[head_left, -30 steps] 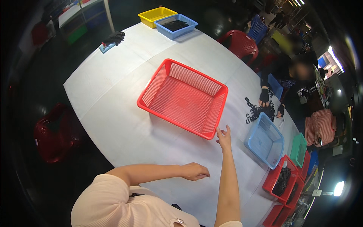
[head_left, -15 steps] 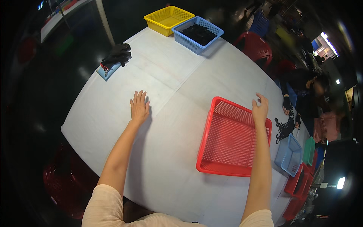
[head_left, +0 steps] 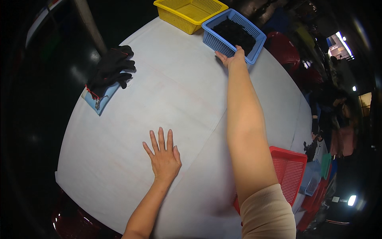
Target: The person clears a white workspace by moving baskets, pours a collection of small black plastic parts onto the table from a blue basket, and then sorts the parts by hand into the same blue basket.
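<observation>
My left hand [head_left: 165,163] lies palm down on the white tablecloth, fingers spread, holding nothing. At full reach, my right hand [head_left: 234,59] is at the near side of a blue perforated basket [head_left: 213,40]. Its fingers are apart by the rim, and no firm grip on it shows. Inside that basket is a heap of small black pieces [head_left: 234,34], too fine to make out singly. A red perforated basket [head_left: 292,169] stands at the right, partly hidden behind my right upper arm and sleeve.
A yellow basket [head_left: 191,14] adjoins the blue one at the far edge. Black gloves [head_left: 111,69] lie on a light blue packet [head_left: 104,101] at the left edge. At the right, another person works by black pieces [head_left: 310,149], near a smaller blue basket [head_left: 311,179] and green basket [head_left: 325,165].
My right hand has gone from above the red basket to the far blue basket. My left hand now lies flat with fingers spread wider. The view has shifted forward and left.
</observation>
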Demonstrator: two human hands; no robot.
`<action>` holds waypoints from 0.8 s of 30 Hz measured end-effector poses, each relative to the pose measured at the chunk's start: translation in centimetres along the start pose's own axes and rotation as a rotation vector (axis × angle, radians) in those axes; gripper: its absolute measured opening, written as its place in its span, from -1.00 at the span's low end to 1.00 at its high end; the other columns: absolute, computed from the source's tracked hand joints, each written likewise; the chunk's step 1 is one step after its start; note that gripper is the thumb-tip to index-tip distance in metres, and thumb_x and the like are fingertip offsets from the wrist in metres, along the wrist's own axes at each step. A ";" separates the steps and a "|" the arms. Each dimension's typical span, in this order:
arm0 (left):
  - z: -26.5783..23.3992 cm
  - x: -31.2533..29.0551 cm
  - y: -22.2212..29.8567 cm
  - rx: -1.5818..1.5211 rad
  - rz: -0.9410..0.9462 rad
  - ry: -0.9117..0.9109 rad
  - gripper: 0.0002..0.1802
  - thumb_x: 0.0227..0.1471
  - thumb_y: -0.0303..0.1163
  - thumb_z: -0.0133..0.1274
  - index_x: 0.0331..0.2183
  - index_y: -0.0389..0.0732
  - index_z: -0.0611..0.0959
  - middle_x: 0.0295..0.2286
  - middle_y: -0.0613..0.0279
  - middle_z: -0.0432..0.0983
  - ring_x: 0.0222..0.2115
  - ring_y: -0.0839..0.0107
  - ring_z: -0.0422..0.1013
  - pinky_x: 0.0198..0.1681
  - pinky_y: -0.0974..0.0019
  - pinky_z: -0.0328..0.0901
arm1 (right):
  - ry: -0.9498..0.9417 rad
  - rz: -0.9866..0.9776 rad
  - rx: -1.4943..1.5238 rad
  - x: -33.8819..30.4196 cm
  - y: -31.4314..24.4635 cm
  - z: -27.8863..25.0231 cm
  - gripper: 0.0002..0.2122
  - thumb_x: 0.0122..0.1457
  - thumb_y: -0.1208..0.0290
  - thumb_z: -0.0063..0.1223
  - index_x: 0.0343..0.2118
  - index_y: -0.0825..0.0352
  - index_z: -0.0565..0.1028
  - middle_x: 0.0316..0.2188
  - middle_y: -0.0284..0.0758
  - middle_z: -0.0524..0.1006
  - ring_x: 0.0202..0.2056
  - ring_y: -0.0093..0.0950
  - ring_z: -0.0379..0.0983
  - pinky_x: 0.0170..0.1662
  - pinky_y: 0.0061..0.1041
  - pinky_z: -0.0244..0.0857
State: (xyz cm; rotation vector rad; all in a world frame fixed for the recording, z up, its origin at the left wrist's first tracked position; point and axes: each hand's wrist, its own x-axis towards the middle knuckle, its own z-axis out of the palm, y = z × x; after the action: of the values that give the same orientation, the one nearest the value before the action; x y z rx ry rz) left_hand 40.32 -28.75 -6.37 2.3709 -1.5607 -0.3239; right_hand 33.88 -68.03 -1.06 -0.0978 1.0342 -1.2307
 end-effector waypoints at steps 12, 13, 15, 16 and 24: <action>1.0 0.4 -1.2 -0.354 0.044 0.137 -0.46 0.16 -0.23 -0.24 0.14 -0.19 0.23 0.15 0.04 0.10 0.22 0.01 -0.10 0.23 -0.17 -0.44 | 0.148 0.175 -0.063 -15.4 4.5 -11.9 -0.84 0.00 0.49 -0.16 -0.36 0.46 0.27 -0.39 -0.01 0.45 -0.36 -0.10 0.53 -0.23 -0.12 0.48; 1.1 0.6 -2.6 -0.568 0.041 0.157 -0.47 0.19 -0.20 -0.28 0.14 -0.20 0.23 0.14 0.05 0.12 0.20 0.04 -0.03 0.23 -0.16 -0.39 | 0.141 0.214 -0.086 -17.8 6.2 -13.4 -0.85 -0.01 0.49 -0.16 -0.37 0.44 0.28 -0.40 -0.04 0.45 -0.37 -0.11 0.53 -0.24 -0.13 0.48; 0.6 1.0 -7.5 -1.154 -0.079 0.165 -0.45 0.23 -0.11 -0.38 0.15 -0.21 0.22 0.13 0.07 0.14 0.16 0.11 0.07 0.23 -0.10 -0.25 | 0.162 0.302 -0.110 -24.0 9.2 -15.5 -0.87 -0.03 0.49 -0.14 -0.40 0.40 0.31 -0.42 -0.11 0.46 -0.41 -0.20 0.54 -0.27 -0.17 0.49; -0.1 1.1 -9.4 -1.524 -0.200 0.154 -0.43 0.25 -0.05 -0.44 0.15 -0.20 0.21 0.14 0.09 0.13 0.15 0.14 0.09 0.23 -0.05 -0.17 | 0.116 0.315 -0.135 -27.5 10.3 -16.7 -0.86 -0.03 0.49 -0.13 -0.39 0.39 0.32 -0.43 -0.12 0.46 -0.42 -0.21 0.54 -0.29 -0.19 0.50; -10.6 -7.1 -17.7 -0.991 -0.356 -0.049 -0.38 0.19 0.09 -0.34 0.11 -0.11 0.34 0.07 0.16 0.27 0.07 0.28 0.23 0.04 0.13 0.15 | 0.091 0.453 -0.422 -46.5 9.5 -32.2 -0.82 -0.11 0.45 0.00 -0.42 0.41 0.39 -0.49 -0.18 0.47 -0.51 -0.30 0.50 -0.45 -0.31 0.49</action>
State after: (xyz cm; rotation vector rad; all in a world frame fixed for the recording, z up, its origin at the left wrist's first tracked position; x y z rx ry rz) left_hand 56.32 -14.41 -2.48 1.7868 -0.6785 -0.9668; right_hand 20.24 -12.48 2.82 -0.1261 1.3006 -0.6015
